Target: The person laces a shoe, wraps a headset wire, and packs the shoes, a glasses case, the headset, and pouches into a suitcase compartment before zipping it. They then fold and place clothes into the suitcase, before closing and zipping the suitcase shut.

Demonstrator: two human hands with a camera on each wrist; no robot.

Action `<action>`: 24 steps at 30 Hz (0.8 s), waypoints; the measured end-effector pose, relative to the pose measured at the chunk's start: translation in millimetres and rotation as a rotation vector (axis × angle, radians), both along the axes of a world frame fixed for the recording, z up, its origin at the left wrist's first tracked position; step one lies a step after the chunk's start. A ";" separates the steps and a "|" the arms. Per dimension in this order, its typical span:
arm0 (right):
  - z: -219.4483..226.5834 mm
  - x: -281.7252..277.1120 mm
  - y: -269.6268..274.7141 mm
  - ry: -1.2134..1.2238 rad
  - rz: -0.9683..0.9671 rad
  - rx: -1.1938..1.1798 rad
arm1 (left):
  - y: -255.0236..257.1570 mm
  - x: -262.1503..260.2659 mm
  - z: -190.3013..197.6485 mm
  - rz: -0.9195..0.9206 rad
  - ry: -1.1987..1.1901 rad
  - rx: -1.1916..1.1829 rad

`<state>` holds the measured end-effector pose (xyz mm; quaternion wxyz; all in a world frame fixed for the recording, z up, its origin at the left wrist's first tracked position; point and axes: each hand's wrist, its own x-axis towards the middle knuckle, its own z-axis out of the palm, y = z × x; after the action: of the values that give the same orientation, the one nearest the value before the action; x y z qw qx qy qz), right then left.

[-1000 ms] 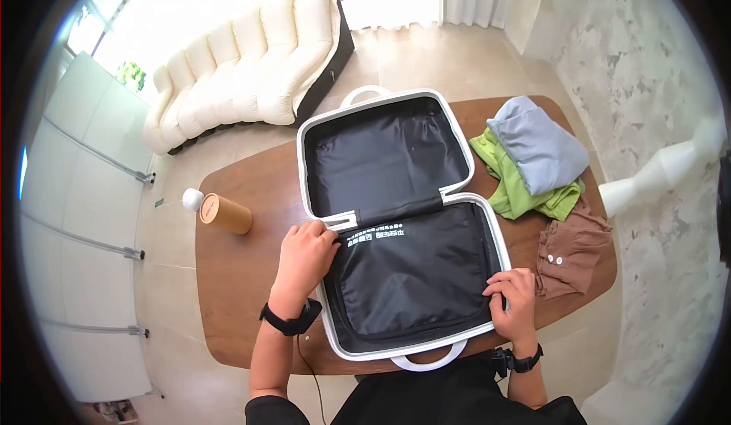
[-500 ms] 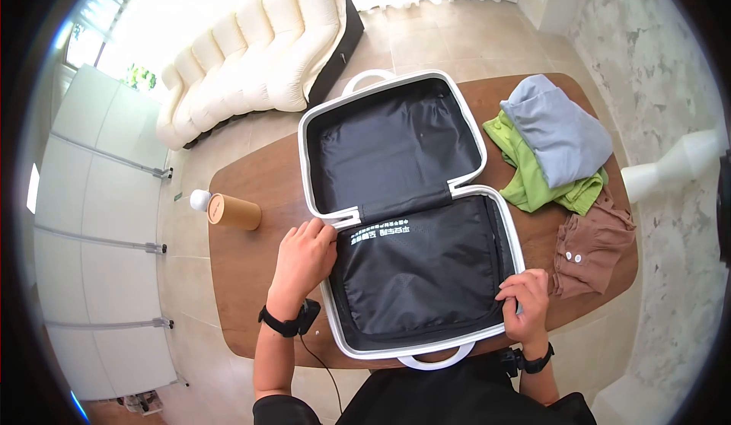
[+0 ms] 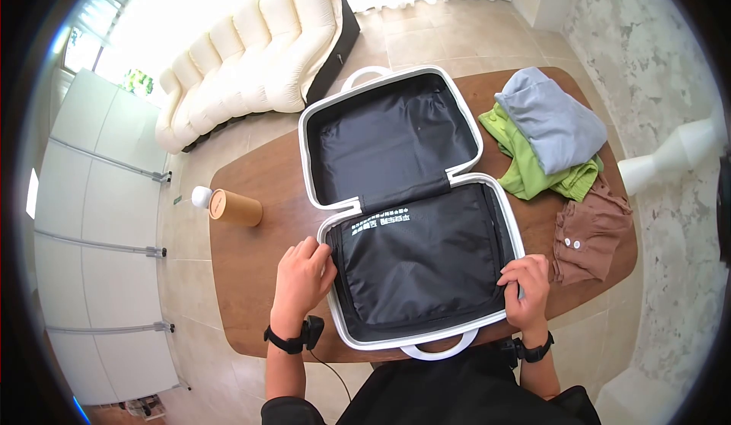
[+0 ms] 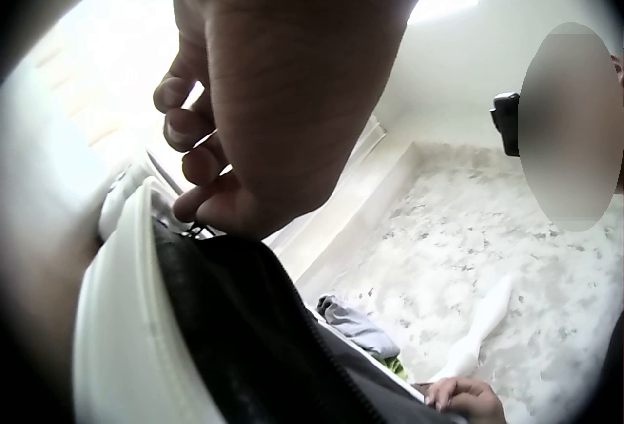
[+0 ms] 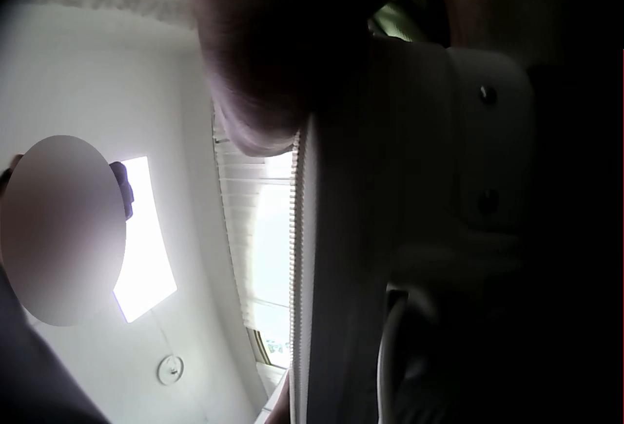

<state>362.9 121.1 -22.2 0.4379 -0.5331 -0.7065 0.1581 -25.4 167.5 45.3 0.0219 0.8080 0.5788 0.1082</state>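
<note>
A white suitcase (image 3: pixel 307 159) lies spread open, its lid half away from the person. Its near half is covered by a black fabric panel (image 3: pixel 419 269) with white print and a zipper along the edge. At the left rim of that half, my left hand (image 3: pixel 303 276) pinches a small zipper pull (image 4: pixel 198 230) between thumb and forefinger, as the left wrist view shows. My right hand (image 3: pixel 527 292) grips the right rim with curled fingers. The right wrist view is dark around this hand and the suitcase side.
Right of the suitcase, on the wooden table (image 3: pixel 259 288), lie a grey-blue garment (image 3: pixel 552 124), a green one (image 3: pixel 525 166) and a brown one (image 3: pixel 590 238). A tan cylinder (image 3: pixel 236 208) stands at the left beside a white rounded object (image 3: pixel 201 197). A cream sofa (image 3: pixel 244 60) is beyond.
My left hand has slid from the hinge corner along the left rim toward the person. My right hand keeps its hold on the right rim. The head view has shifted slightly.
</note>
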 end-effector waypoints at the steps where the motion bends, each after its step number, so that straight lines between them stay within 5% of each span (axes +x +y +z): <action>1: -0.3 -0.3 -0.4 -0.002 0.000 0.001 | -4.6 0.8 1.0 -0.007 0.003 0.012; 20: 33.5 -26.5 -30.6 0.103 0.069 0.164 | -108.3 26.2 -8.1 0.045 -0.132 0.045; 24: 61.8 -66.2 -53.0 0.293 0.410 -0.306 | -125.7 35.4 -14.8 0.077 -0.184 0.057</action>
<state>296.7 68.1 39.6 0.4085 -0.4107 -0.6966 0.4233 10.0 41.8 30.5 0.0478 0.7720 0.6017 0.1992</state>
